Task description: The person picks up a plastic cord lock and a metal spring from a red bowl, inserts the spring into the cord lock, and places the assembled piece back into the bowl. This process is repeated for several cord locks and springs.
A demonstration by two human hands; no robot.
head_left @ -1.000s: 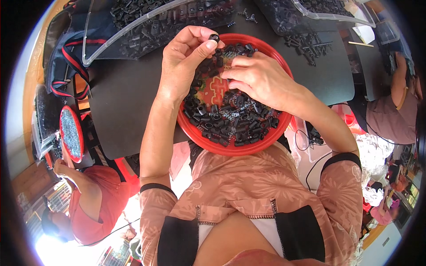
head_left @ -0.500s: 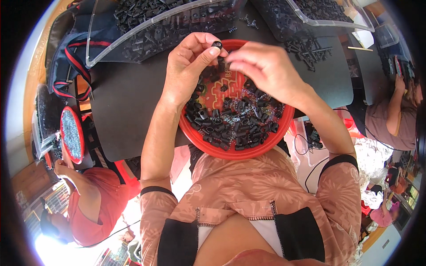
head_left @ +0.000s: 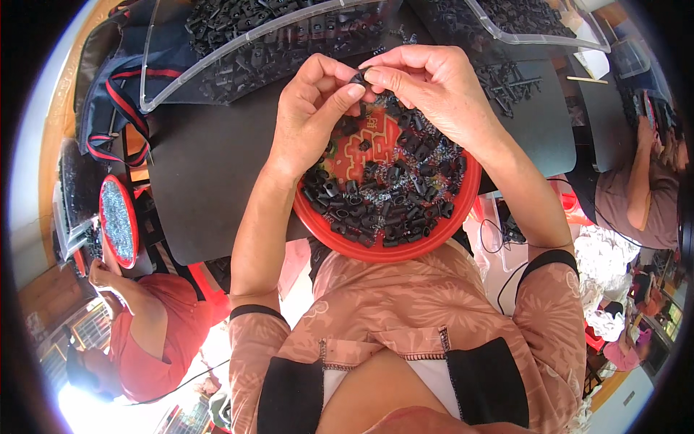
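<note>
My left hand (head_left: 307,116) pinches a small black plastic cord lock (head_left: 360,76) between thumb and fingers, above the far rim of a round red tray (head_left: 387,253). On the other side of the same piece, the fingertips of my right hand (head_left: 448,98) are closed on it, and the fingers partly cover it. Under my hands the tray holds many loose black cord lock parts (head_left: 350,213) and small metal coil springs (head_left: 379,194). Part of its red and gold printed bottom shows.
Clear plastic bins of black parts (head_left: 246,69) stand on the dark table (head_left: 210,188) beyond the tray. Black plunger-like pieces (head_left: 510,87) lie at the far right. A person at left is by a red tray of springs (head_left: 118,220); others work at right.
My right hand has come up from over the tray and now meets the left at the cord lock. My left hand has stayed nearly in place.
</note>
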